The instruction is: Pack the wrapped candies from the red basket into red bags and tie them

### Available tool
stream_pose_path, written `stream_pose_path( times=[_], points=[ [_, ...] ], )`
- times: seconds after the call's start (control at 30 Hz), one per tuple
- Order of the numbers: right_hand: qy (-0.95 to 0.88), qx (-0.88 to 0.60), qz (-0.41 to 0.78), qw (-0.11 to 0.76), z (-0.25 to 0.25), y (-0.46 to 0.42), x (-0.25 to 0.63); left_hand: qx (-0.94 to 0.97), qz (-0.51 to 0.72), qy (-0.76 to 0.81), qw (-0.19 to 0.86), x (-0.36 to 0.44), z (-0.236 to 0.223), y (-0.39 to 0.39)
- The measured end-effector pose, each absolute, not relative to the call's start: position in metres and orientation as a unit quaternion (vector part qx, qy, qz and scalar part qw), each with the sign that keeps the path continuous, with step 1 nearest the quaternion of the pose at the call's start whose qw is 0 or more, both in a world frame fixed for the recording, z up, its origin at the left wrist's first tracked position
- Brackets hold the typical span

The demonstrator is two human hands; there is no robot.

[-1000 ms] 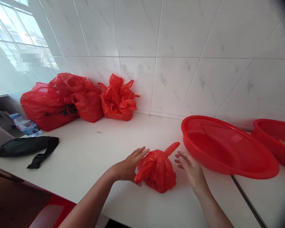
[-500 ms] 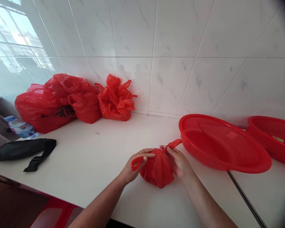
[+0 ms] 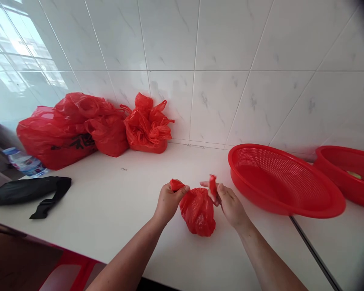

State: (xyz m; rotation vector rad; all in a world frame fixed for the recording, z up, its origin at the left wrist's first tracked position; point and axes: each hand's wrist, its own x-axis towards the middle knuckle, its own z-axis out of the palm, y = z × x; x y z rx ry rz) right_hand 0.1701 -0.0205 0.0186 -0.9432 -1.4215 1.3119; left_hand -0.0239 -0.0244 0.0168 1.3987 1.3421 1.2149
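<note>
Bag (image 3: 197, 216), red plastic, rests on the desk (image 3: 109, 218) between both hands; contents hidden by the plastic. Left hand (image 3: 169, 200): grip clamped on one handle (image 3: 176, 184) of the bag, thumb pressed to fingers. Right hand (image 3: 233, 207): grip clamped on the other handle (image 3: 212, 186), its end upright between thumb and fingers. Perforated basket (image 3: 257, 201), red, near the right hand. Red tub (image 3: 342, 186), far right: holds pale pieces (image 3: 354, 175), too small to identify. Bulging red bags (image 3: 57, 139) line the wall (image 3: 224, 36) at left, contents concealed. Clear bottle (image 3: 26, 163) lies beside them, near a black pouch (image 3: 21, 190).
</note>
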Motion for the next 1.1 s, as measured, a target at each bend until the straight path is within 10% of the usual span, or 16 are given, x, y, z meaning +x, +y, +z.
stream_pose_path(
  times=[0.5, 0.87, 1.1],
  points=[
    [-0.658, -0.429, 0.523, 0.331, 0.050, -0.021, 0.159, 0.585, 0.454, 0.406, 0.535, -0.001, 0.046, -0.023],
    [-0.635, -0.454, 0.486, 0.392, 0.036, -0.010, 0.157, 0.748, 0.415, 0.450, 0.258, -0.002, 0.036, -0.030],
    [-0.602, -0.443, 0.527, 0.405, 0.026, -0.008, 0.163, 0.679, 0.431, 0.488, 0.339, -0.003, 0.019, -0.018]
  ],
)
